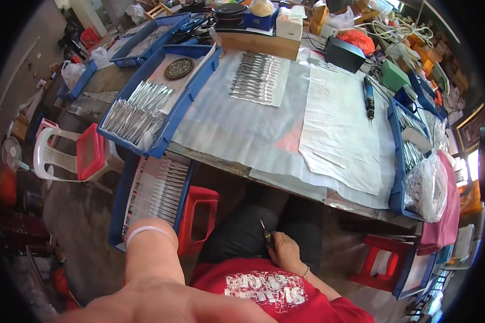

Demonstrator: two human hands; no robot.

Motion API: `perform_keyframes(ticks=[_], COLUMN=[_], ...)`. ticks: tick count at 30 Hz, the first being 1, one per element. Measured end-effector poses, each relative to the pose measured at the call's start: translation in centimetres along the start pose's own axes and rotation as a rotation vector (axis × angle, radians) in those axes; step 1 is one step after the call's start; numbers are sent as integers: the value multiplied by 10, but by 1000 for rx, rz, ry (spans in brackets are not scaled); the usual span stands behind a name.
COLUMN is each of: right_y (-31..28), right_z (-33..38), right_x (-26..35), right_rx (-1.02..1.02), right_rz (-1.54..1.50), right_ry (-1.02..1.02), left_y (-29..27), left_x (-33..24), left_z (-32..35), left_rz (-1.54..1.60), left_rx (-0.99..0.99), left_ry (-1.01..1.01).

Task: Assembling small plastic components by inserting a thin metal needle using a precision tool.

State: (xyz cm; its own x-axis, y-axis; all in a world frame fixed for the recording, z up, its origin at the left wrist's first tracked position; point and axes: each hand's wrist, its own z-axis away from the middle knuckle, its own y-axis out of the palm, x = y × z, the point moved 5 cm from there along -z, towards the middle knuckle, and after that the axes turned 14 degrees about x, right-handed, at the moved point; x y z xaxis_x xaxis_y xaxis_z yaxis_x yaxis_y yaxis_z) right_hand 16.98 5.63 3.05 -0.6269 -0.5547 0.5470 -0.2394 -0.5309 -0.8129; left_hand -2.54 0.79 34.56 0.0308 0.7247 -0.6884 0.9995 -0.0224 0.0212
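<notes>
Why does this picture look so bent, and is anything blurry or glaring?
Head view: fisheye distortion bows the table's front edge, and the corners go black; head view: the left hand looms large and looks soft toward the bottom, probably from closeness to the lens; head view: a bright patch glares near the right rim.

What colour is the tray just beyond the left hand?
Blue; the tray shows best in the head view, the only one here.

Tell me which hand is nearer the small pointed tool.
Right: the right hand holds the small pointed tool; the left hand is apart from it, to its left, near the camera.
</notes>
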Motion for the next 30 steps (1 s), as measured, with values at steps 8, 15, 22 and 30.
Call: perform_keyframes(ticks=[8,15,22,30], right_y=[-1,-66,-282,-416], right_z=[-21,-30,-161,-444], right_x=[-1,37,64,65], right_rx=[195,435,-143,-423], right_rz=[-610,-1321,-355,136], right_ry=[13,-373,-410,-514], left_y=[-35,-57,-32,-23], left_x=[40,225,259,279], left_z=[-24,215,222,205], left_rz=[-97,-590,-705,-561], left_rx=[148,752,798,682], left_ry=[56,-1030,-1184,-1118])
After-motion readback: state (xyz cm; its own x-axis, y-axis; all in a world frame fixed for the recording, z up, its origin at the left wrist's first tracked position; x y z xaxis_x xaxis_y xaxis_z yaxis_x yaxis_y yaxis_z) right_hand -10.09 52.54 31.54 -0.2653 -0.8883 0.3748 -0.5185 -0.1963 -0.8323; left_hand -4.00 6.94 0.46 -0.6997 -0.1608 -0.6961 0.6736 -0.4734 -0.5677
